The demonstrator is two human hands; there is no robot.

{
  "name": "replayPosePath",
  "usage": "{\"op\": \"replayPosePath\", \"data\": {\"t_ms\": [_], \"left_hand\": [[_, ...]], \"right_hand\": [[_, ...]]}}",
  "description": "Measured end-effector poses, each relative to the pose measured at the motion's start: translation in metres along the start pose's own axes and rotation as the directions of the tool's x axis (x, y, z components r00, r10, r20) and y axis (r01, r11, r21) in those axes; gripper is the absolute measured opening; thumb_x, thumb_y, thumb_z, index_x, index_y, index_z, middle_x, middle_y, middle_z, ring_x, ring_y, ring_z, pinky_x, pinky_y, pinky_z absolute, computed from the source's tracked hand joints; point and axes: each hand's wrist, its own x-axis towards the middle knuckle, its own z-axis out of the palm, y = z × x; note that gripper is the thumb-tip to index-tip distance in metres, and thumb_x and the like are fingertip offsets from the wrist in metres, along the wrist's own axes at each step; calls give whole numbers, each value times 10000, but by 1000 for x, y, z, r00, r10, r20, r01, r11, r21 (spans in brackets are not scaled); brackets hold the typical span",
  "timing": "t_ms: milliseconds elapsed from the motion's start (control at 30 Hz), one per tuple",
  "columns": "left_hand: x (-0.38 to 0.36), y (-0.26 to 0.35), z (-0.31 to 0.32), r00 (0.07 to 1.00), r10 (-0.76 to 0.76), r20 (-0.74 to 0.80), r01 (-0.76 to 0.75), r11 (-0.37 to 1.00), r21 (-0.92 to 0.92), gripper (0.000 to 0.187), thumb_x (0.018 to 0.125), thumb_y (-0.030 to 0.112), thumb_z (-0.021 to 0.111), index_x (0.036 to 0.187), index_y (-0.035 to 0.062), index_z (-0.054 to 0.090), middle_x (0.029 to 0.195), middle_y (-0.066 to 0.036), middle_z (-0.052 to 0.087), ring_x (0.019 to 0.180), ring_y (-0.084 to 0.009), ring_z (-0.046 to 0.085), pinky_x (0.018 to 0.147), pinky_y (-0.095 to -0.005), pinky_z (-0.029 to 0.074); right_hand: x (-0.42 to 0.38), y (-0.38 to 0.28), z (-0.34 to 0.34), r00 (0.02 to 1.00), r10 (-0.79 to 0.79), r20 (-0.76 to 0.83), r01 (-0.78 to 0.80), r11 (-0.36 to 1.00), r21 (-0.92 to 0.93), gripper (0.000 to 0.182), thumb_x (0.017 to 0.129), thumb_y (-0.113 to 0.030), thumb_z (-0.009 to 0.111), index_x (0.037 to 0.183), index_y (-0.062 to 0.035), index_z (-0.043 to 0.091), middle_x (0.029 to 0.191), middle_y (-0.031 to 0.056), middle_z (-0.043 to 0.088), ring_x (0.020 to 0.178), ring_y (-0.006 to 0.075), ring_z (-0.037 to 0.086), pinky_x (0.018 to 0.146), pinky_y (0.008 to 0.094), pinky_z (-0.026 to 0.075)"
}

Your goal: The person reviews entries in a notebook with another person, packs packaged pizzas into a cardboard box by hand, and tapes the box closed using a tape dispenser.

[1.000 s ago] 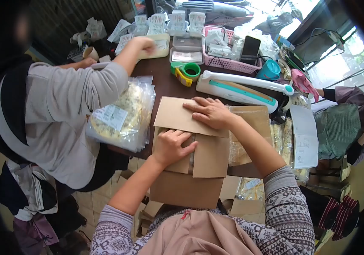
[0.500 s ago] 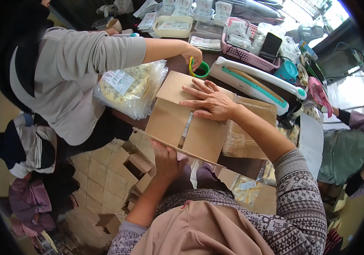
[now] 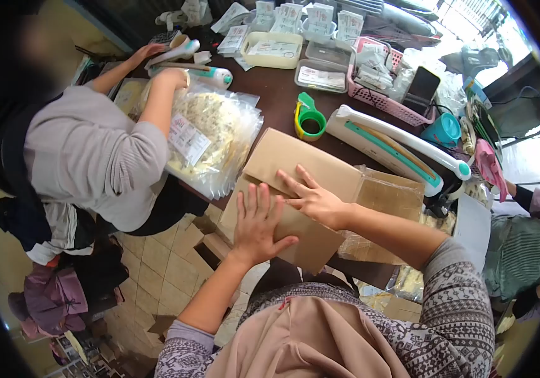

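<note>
A brown cardboard box (image 3: 307,154) sits at the table's near edge, with its top flaps folded down. My left hand (image 3: 258,225) lies flat on the near flap, fingers spread and pointing away from me. Beside it, my right hand (image 3: 312,200) presses on the top with its fingers apart, close to where the flaps meet. Both hands are open and touch only cardboard. What is inside the box is hidden. A second, tape-wrapped carton (image 3: 389,208) stands against its right side.
Beyond the box are a green tape dispenser (image 3: 311,120) and a white-and-teal sealer (image 3: 386,148). Farther back stand a pink basket (image 3: 377,94) and a cream tray (image 3: 272,50). On the left, a co-worker (image 3: 93,151) reaches over bagged food (image 3: 210,142).
My left hand has moved from the box's near edge onto its top, and the near flap is now pressed down. The co-worker's hand has left the tape dispenser and moved left.
</note>
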Motion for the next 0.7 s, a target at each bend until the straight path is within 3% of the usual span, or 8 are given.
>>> {"op": "replayPosePath", "data": {"t_ms": [67,100,167,300,400,467,567,700], "left_hand": [[-5,-2,5,998,1,-64,-7,996,-88,951,772,625,486,1404,14,125,1461,-232,47,1346,-417,44,1042,-592,46],[1,-1,2,997,15,-79,-23,995,-92,951,772,625,486,1404,14,125,1461,-232,47,1346,-417,44,1042,-592,46],[22,-2,-9,961,18,275,-6,999,-45,997,735,652,510,1406,21,130,1464,-229,23,1354,-399,22,1047,-586,37],[76,-17,-14,929,250,272,-175,946,-273,1025,655,693,558,1382,38,254,1431,-229,192,1318,-411,177,1048,-561,120],[72,-19,-12,920,353,170,-330,932,-150,753,650,660,604,1217,172,521,1325,-202,367,1211,-416,343,996,-541,253],[64,-31,5,909,401,118,-376,908,-185,736,639,655,618,1203,190,531,1305,-200,384,1206,-420,337,995,-565,223],[79,-21,-9,890,440,117,-412,888,-204,673,650,553,655,1193,171,547,1343,-196,364,1222,-411,329,992,-556,239],[81,-21,-26,826,376,421,-319,926,-201,727,689,546,657,1299,202,463,1446,-167,220,1314,-425,175,1037,-590,75]], "right_hand": [[-3,2,-2,943,239,-231,-31,756,653,392,783,-25,588,1165,-55,509,1200,85,548,1148,214,496,1034,428,308],[-5,6,4,810,578,-96,-18,188,982,284,819,47,543,1082,-29,466,1104,89,569,930,172,583,877,334,435],[-7,14,11,687,727,0,173,-163,971,215,842,16,529,1017,-43,417,951,111,559,862,174,582,778,292,465],[7,38,-25,649,685,330,-136,-323,937,278,783,29,566,1007,-56,425,882,78,537,735,168,580,592,287,508],[39,102,-8,388,899,204,-330,-71,941,115,788,-76,574,875,-30,516,803,53,547,633,174,597,506,319,506],[63,145,36,437,888,144,-810,320,491,581,670,-308,699,1074,43,472,904,246,608,820,403,601,704,431,495],[82,153,51,456,837,302,-879,369,304,1044,638,-287,766,1376,-23,76,1136,269,516,1060,386,520,809,522,425],[92,163,96,516,854,69,-804,455,384,610,835,-87,476,1329,24,136,812,233,597,744,374,622,616,462,491]]}}
